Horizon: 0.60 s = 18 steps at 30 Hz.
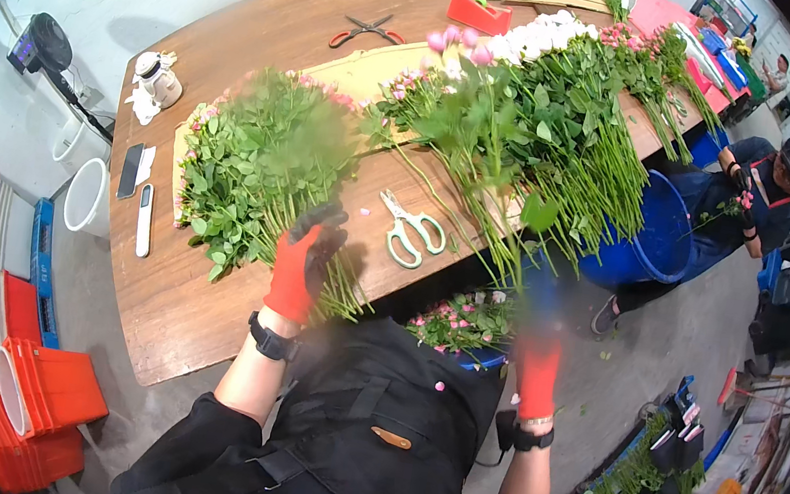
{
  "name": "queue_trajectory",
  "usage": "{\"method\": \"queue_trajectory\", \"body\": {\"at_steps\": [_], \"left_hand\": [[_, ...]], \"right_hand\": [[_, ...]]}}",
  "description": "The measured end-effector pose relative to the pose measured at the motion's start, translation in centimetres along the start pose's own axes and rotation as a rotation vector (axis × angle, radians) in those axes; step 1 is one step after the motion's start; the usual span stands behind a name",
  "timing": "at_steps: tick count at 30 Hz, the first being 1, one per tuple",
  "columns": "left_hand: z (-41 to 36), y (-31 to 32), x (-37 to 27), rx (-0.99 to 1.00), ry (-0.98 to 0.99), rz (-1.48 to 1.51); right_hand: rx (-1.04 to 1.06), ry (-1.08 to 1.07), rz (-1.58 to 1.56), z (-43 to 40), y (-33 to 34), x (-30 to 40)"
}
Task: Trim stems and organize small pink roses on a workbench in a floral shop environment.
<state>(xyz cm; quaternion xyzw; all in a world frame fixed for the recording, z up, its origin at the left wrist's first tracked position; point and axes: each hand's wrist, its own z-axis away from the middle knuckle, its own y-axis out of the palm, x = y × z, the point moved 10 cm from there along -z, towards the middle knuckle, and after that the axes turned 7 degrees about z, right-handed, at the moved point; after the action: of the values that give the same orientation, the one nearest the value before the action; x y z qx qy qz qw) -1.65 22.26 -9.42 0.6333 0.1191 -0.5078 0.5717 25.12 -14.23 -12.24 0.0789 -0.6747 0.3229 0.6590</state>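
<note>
My left hand (303, 264), in a red glove with a dark palm, is closed around rose stems (344, 287) at the lower end of a leafy bunch of pink spray roses (257, 152). The bunch lies on the wooden table, and its upper leaves are partly blurred. My right hand (536, 373), gloved alike, is off the table's front edge. It grips a long green flower stem (515, 252) that rises close to the camera with blurred leaves and pink blooms (461, 45). Its fingers are blurred. Scissors with pale green handles (415, 238) lie between the hands.
More cut flowers (572, 120) cover the table's right side. Red-handled shears (366, 32) and a red tape dispenser (479, 12) lie farther back. Blue buckets (658, 231) stand beside the table; a person (751, 191) holding a flower sits there. Red crates (53, 388) are stacked at left.
</note>
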Motion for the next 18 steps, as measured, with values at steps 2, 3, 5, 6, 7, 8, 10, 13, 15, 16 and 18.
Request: {"method": "queue_trajectory", "body": {"at_steps": [2, 3, 5, 6, 7, 8, 10, 13, 15, 16, 18], "left_hand": [[0.6, 0.4, 0.3, 0.008, 0.005, 0.003], [1.1, 0.6, 0.4, 0.018, 0.003, -0.027], [2.2, 1.2, 0.5, 0.05, 0.006, -0.064], [2.5, 1.2, 0.7, 0.035, -0.007, -0.107], [2.9, 1.4, 0.4, 0.059, 0.012, -0.148], [3.1, 0.9, 0.8, 0.013, -0.028, -0.18], [3.6, 0.2, 1.0, -0.014, -0.06, -0.183], [3.4, -0.8, 0.2, -0.015, 0.005, -0.41], [3.9, -1.2, -1.1, -0.027, 0.159, -0.563], [4.2, -1.1, -2.2, -0.014, 0.259, -0.853], [5.5, 0.5, -3.4, 0.049, 0.531, -1.386]], "right_hand": [[-0.117, -0.128, 0.073, -3.2, 0.7, 3.8], [-0.172, -0.189, 0.054, -4.5, 1.0, 5.8], [-0.179, -0.204, 0.177, -6.8, 2.5, 8.8], [-0.213, -0.282, 0.368, -7.2, 3.1, 10.9], [-0.27, -0.381, 0.62, -7.4, 3.9, 13.1], [-0.277, -0.43, 0.744, -6.9, 4.7, 14.2], [-0.239, -0.525, 0.806, -5.6, 7.0, 15.2], [-0.117, -0.602, 0.716, -2.9, 11.7, 14.3], [0.02, -0.594, 0.64, -1.6, 15.9, 12.6], [0.104, -0.599, 0.62, -0.8, 18.1, 11.9], [0.215, -0.607, 0.562, 0.5, 22.0, 11.1]]}}
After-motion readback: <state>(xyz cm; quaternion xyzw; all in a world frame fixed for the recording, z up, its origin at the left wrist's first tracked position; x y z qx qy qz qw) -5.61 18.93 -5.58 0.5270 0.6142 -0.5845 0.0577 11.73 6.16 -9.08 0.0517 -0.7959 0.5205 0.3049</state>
